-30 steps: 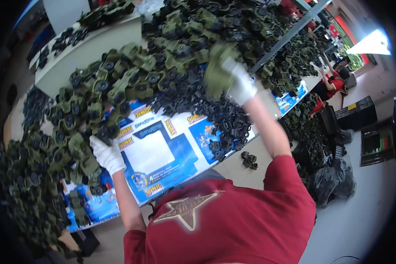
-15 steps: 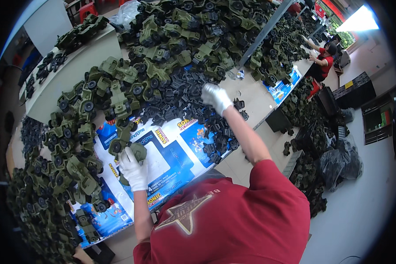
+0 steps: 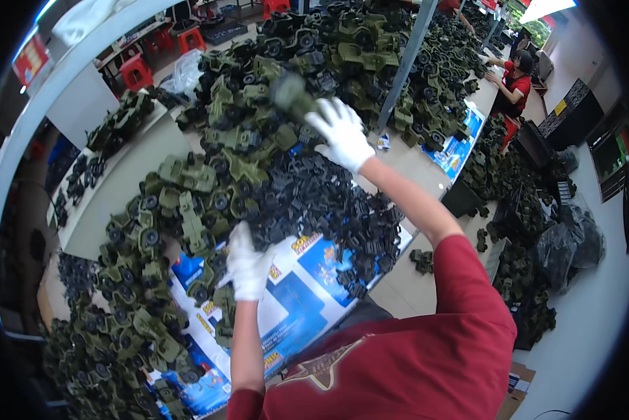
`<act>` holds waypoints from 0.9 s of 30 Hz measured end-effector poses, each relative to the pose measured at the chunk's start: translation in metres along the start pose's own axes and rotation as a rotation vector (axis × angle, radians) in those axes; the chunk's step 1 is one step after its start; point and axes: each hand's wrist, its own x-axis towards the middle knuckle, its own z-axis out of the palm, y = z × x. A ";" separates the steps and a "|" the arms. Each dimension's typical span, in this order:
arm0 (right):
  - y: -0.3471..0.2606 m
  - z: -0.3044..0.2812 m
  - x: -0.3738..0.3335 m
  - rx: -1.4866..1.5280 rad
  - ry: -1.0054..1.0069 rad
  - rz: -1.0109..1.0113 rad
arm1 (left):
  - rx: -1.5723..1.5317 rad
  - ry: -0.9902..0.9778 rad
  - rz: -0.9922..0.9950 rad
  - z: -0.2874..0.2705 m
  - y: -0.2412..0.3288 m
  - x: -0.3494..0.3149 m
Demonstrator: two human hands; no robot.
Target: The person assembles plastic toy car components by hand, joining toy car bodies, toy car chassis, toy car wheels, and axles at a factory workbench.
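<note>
My right hand (image 3: 342, 134), in a white glove, reaches out over the far side of the heap with its fingers spread. Just beyond the fingertips a smeared green toy vehicle (image 3: 293, 96) is in motion, apparently free of the hand. My left hand (image 3: 247, 267), also gloved in white, hovers by the near edge of a pile of small black plastic parts (image 3: 314, 196), fingers apart and nothing visible in them. Beside it, at the left, several green toy vehicles (image 3: 194, 222) with black wheels lie on the table. Blue-and-white printed sheets (image 3: 293, 318) cover the near tabletop.
Green vehicles are heaped along the far side (image 3: 360, 59) and at the left. A grey metal post (image 3: 409, 63) rises beyond my right hand. A pale panel (image 3: 129, 189) stands at the left. A co-worker in red (image 3: 516, 87) is at the far right.
My right hand has moved from the black parts outward over the heap, and its fingers have spread. My left hand no longer rests on a green vehicle. The view has shifted.
</note>
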 end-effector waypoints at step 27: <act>0.069 0.027 -0.164 0.562 0.105 0.637 | -0.289 0.108 -0.120 0.092 0.088 0.102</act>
